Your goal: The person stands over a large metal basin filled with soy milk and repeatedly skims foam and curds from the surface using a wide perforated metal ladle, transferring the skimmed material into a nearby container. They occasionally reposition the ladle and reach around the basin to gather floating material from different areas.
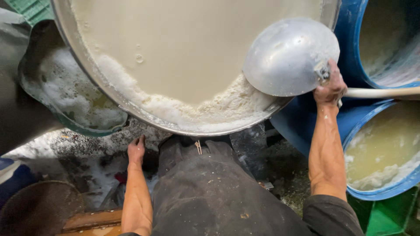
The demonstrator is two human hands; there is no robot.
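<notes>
A big round metal vat (131,107) fills the top of the view, full of creamy white liquid (188,39) with foam along its near edge. My right hand (330,87) grips the handle base of a large metal ladle (288,57), whose bowl is turned bottom-up over the vat's right rim. Its pale long handle (380,92) runs off to the right. My left hand (136,150) hangs low beside my dark apron (210,192), under the vat's rim, fingers loosely curled and holding nothing.
Two blue barrels stand at the right: one (385,43) at the top, one (385,148) below it with yellowish liquid and foam. A green-rimmed tub (65,91) of foamy liquid sits left. Wet dark floor, a wooden board (92,220) and a green crate (389,218) lie below.
</notes>
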